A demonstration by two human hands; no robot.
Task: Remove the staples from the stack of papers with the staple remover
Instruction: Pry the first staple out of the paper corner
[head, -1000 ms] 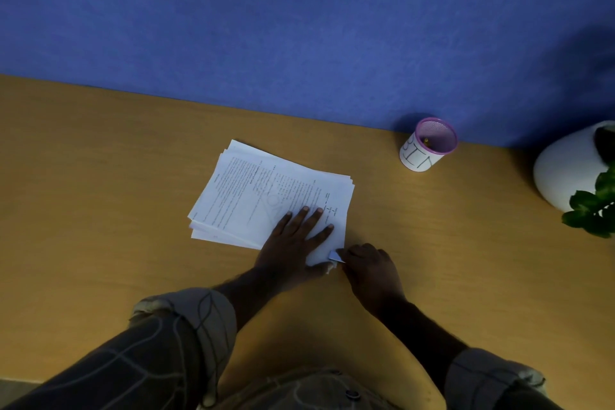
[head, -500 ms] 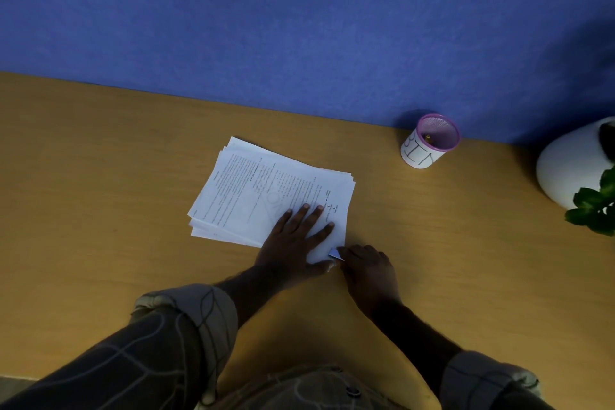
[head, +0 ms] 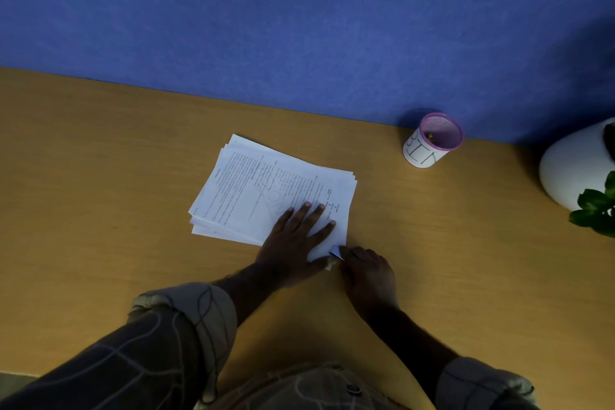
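A blue felt-like wall backs a tan wooden counter (head: 100,176), dimly lit. On it, near the middle, lies the stack of papers (head: 266,186) — printed sheets, loosely fanned so their edges do not line up, turned at an angle to the counter's edge. The left hand (head: 293,240) lies flat on the near right part of the stack, fingers straight and spread, pressing it down. The right hand (head: 367,271) sits just beside the stack's near right corner, fingers curled inward around something small; a bluish-grey tip (head: 336,251) pokes out at that corner, likely the staple remover or a lifted paper corner — I cannot tell which. No staple is visible at this size.

Paper like this is light, limp and slippery sheet on sheet, so the stack would probably skid or fan further under any pull; the flat press close to the worked corner seems the right hold. The corner itself is likely to tear if levered hard, so the pull should be gentle and close to the staple.

Toward the wall on the right stands a pink-rimmed mesh cup (head: 432,140) labelled "BIN", with a small yellowish bit inside. At the far right edge sit a white rounded pot (head: 572,170) and green leaves (head: 595,210).
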